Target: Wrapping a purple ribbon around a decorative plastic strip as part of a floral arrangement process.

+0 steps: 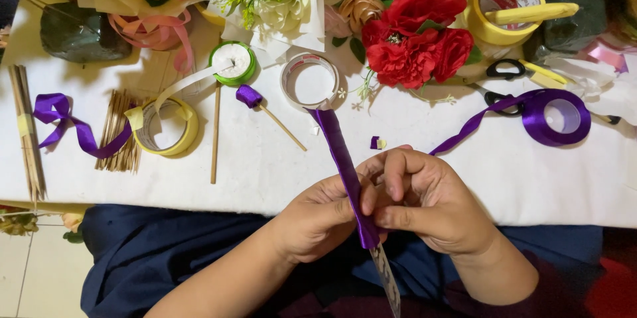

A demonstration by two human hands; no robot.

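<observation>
A yellow tape roll lies at the left of the white table. At centre, the left hand and right hand both pinch a purple ribbon strip. A purple ribbon spool sits right; the strip's lower end is cut off.

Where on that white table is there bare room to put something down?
Bare cloth lies between the wooden stick and the hands, and at the right below the purple ribbon roll. The far edge is crowded with flowers and tape rolls.
</observation>
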